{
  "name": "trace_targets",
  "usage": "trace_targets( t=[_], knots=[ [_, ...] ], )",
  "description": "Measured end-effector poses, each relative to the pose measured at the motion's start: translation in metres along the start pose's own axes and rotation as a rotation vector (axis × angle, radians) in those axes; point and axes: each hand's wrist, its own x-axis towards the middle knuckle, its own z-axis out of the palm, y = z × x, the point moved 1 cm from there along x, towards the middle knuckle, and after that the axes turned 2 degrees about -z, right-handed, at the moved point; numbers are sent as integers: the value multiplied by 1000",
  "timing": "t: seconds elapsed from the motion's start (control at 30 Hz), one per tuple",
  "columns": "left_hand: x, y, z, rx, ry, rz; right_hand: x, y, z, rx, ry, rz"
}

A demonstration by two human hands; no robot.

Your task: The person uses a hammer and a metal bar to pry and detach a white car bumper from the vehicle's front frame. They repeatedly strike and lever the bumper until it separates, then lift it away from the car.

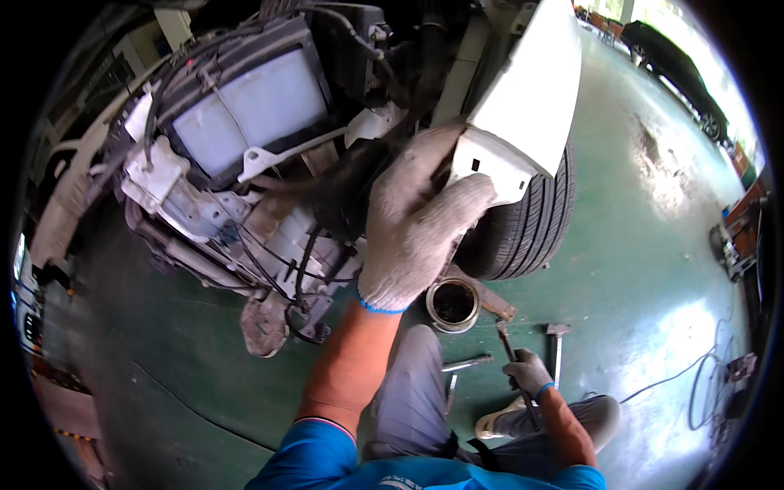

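My left hand (pixel 425 212), in a pale work glove, grips the lower front corner of a white car fender (pixel 527 90). Its thumb lies along the slotted flange and the other fingers go behind the panel, partly hidden. Down at the right, my gloved right hand (pixel 529 372) is closed around a long, dark metal bar (pixel 505 331) with a blunt upper end. Just beside that hand, a hammer (pixel 559 330) lies on the floor. The black tire (pixel 535 224) sits right under the fender.
An open can (pixel 453 305) with dark insides stands below the tire. Metal tools (pixel 467 363) lie by my knee. At left is the stripped car front with its radiator (pixel 251 110), brackets and hanging cables. A cable (pixel 196 416) crosses the green floor; a dark car (pixel 674 73) stands far right.
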Motion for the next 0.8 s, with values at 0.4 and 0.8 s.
trace_targets(
  t=[0.4, 0.8],
  knots=[
    [23, -9, -21, -150, -14, 10, 22, 43, 3, -181, -12, 86],
    [41, -40, -32, 160, 80, 647, -8, 52, 18, -132, -20, 123]
  ],
)
